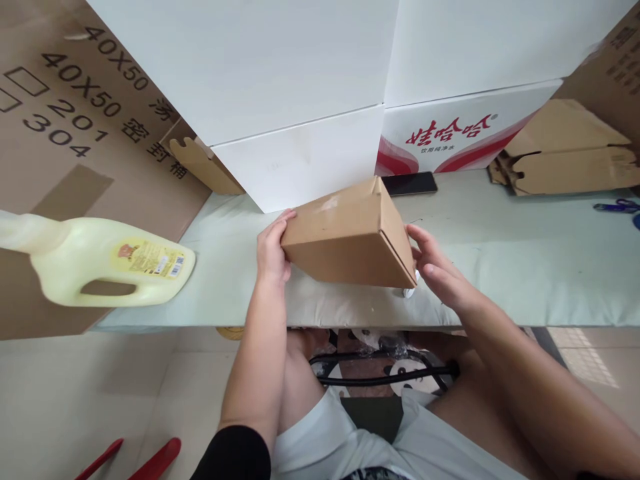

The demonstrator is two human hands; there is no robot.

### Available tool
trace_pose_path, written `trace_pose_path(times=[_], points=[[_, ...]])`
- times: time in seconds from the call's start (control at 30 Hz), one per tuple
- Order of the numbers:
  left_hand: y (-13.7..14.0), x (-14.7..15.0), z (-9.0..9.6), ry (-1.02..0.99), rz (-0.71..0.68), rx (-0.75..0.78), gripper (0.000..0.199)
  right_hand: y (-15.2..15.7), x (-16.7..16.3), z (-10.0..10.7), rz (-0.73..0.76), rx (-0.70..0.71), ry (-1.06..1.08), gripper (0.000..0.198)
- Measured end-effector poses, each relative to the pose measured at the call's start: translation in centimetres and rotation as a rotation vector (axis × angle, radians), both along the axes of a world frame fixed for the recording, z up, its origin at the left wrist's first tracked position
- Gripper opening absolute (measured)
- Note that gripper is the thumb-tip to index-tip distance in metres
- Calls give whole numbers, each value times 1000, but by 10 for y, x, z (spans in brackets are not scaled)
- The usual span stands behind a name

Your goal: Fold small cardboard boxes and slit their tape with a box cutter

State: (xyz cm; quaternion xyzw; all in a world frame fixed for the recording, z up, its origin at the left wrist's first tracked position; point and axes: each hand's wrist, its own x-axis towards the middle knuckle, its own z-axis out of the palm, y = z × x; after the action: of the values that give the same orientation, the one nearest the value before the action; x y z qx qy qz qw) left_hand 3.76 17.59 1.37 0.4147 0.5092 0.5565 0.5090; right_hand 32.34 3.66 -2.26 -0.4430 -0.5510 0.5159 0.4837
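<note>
A brown cardboard box is tilted over the front part of the cloth-covered table. My left hand grips its left end, with the fingers over the far edge and the thumb low on the near side. At the box's right end is my right hand, its fingers stretched out and apart. Its fingertips are at or just beside the end face; I cannot tell if they touch. A small white object shows partly beneath the box's right corner, too hidden to name.
White cartons stand behind, with a dark phone before them. A pale yellow jug-like bottle is at left, beside a large printed carton. Folded cardboard and purple-handled scissors lie at right.
</note>
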Motion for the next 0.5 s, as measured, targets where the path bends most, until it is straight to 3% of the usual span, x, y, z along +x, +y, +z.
trace_pose_path(times=[0.1, 0.17, 0.27, 0.4, 0.5], points=[[-6, 10, -2, -136, -15, -287, 25, -8, -6, 9, -106, 48, 4, 90], [-12, 19, -6, -149, -117, -412, 29, -13, -11, 11, -174, 69, -51, 99], [-22, 34, -10, -35, -329, -468, 36, -15, -16, 10, -305, 85, -48, 104], [-37, 45, -13, 179, -583, -492, 62, -8, -14, 5, -485, -94, 51, 97], [-42, 43, -13, 271, -747, -493, 85, -4, -5, 2, -472, -189, -40, 89]])
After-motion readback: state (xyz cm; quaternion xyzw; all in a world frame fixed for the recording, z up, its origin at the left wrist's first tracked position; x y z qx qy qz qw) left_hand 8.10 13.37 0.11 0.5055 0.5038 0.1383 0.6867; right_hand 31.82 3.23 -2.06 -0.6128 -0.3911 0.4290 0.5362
